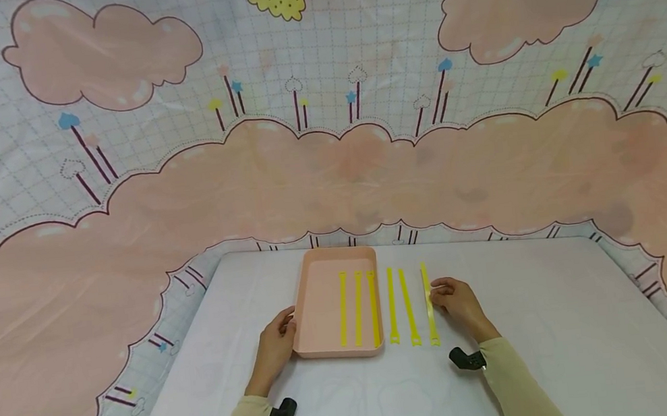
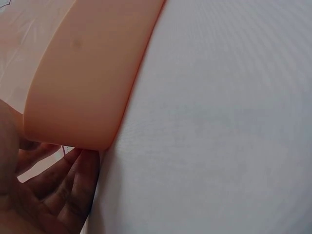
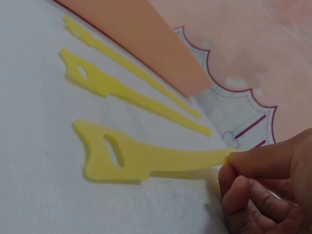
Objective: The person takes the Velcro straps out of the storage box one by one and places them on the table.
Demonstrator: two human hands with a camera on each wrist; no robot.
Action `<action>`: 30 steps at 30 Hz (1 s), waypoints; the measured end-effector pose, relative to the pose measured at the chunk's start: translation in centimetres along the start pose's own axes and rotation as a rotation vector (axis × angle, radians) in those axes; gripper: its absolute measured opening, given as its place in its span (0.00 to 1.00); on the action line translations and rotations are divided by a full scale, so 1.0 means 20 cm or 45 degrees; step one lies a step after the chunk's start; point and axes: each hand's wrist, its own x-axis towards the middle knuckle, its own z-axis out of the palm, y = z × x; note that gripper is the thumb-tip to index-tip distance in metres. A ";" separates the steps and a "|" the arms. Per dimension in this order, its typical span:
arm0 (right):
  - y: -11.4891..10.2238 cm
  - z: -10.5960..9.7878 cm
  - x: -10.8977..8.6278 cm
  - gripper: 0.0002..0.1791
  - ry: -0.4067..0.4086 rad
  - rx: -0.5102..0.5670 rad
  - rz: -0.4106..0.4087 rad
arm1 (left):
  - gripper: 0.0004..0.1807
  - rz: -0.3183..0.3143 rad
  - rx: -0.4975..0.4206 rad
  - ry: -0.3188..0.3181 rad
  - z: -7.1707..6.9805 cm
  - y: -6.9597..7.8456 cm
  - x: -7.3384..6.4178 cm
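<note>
Right wrist view shows me the outermost yellow slotted strap (image 3: 161,162) pinched in the right hand's (image 1: 458,300) fingers, away from its slotted end, at the table (image 1: 565,319) right of the pink tray (image 1: 319,304). Two loose straps (image 1: 392,307) lie between; three inner straps (image 1: 359,307) lie inside the tray. My left hand (image 1: 276,344) touches the tray's left side; whether its fingers grip, I cannot tell. I judge this as picking up or laying down that strap; the next move calls for clearing its neighbours.

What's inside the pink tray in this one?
Three yellow straps lie inside the pink tray, lengthwise toward its right side; no other object shows in it. Whatever is directly beneath the straps is covered and can't be seen.
</note>
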 end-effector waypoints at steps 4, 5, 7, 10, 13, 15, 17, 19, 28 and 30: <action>0.01 -0.01 0.00 0.15 -0.001 0.020 0.000 | 0.20 0.004 0.005 0.001 0.00 0.00 0.00; 0.01 -0.01 0.00 0.15 -0.002 0.020 0.003 | 0.20 0.006 0.004 0.002 0.00 0.00 0.00; 0.01 -0.01 0.01 0.15 0.001 0.026 0.016 | 0.20 0.009 0.007 0.003 0.00 0.00 0.00; 0.01 0.00 0.01 0.14 -0.004 0.032 0.014 | 0.20 0.010 0.007 0.005 0.00 0.00 0.01; 0.01 0.00 0.01 0.14 -0.005 0.042 0.015 | 0.20 0.010 0.007 0.008 0.00 -0.01 0.01; 0.02 0.00 0.01 0.14 -0.006 0.040 0.011 | 0.20 0.006 0.006 0.008 0.01 -0.01 0.01; 0.01 0.00 0.01 0.14 -0.005 0.037 0.014 | 0.20 0.005 0.004 0.008 0.01 -0.01 0.00; 0.01 0.00 0.01 0.14 -0.003 0.032 0.007 | 0.20 0.003 0.000 0.009 0.01 -0.01 0.00; -0.03 -0.03 0.00 0.15 0.008 0.003 0.010 | 0.20 0.015 -0.001 0.013 0.01 -0.02 0.00; -0.05 -0.03 -0.01 0.15 0.009 0.004 0.016 | 0.20 0.021 -0.001 0.011 0.01 -0.02 0.01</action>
